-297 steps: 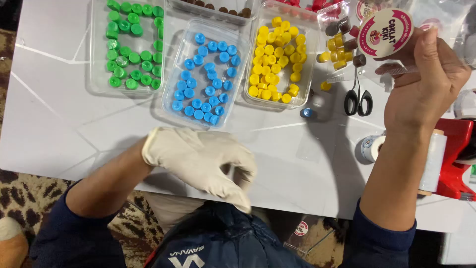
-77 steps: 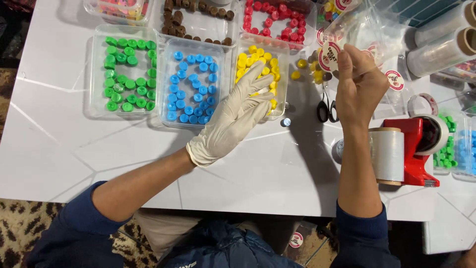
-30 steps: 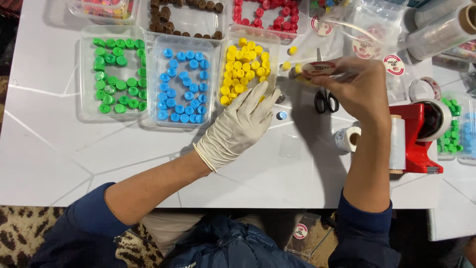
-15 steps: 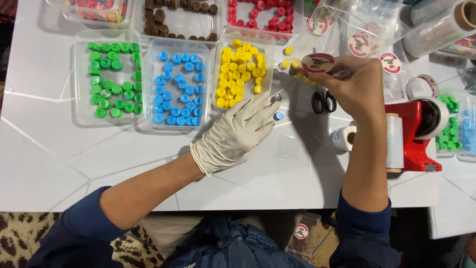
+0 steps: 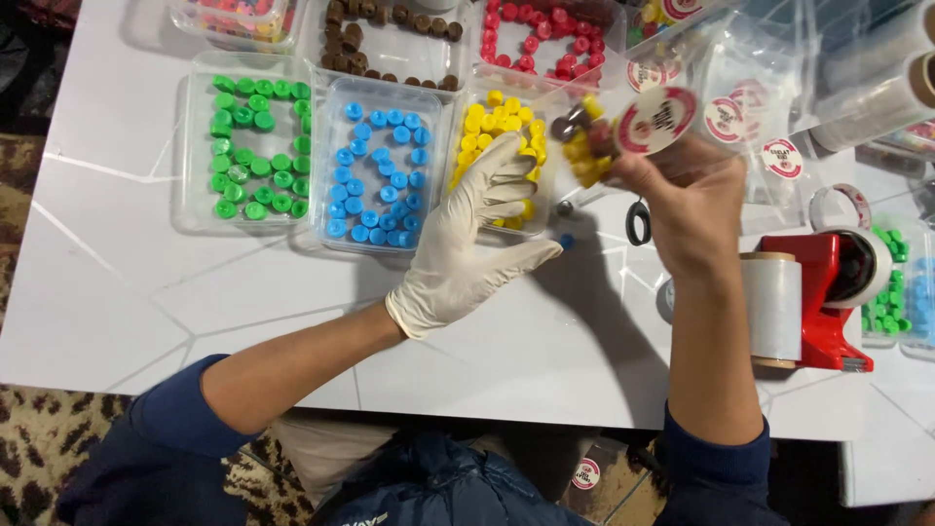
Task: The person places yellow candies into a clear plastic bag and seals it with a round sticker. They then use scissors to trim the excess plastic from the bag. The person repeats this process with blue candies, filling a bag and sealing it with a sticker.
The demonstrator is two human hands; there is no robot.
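1. Tray of green caps [image 5: 248, 146] and tray of blue caps [image 5: 380, 166] sit on the white worktop [image 5: 146, 292].
2. Gloved left hand [image 5: 467, 239] hovers spread open, fingers over the yellow-cap tray [image 5: 492, 127].
3. Bare right hand [image 5: 687, 200] grips a clear bag of yellow caps [image 5: 609, 131], raised beside that tray.
4. Red tape dispenser [image 5: 823, 292] stands rightmost.

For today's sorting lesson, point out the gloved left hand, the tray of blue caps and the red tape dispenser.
gloved left hand [image 5: 466, 248], head view, on the palm.
tray of blue caps [image 5: 331, 244], head view, on its near rim.
red tape dispenser [image 5: 828, 312], head view, on its red body.

Three trays [image 5: 380, 161] of caps side by side on table [image 5: 117, 292], tape dispenser [image 5: 828, 292] far right.
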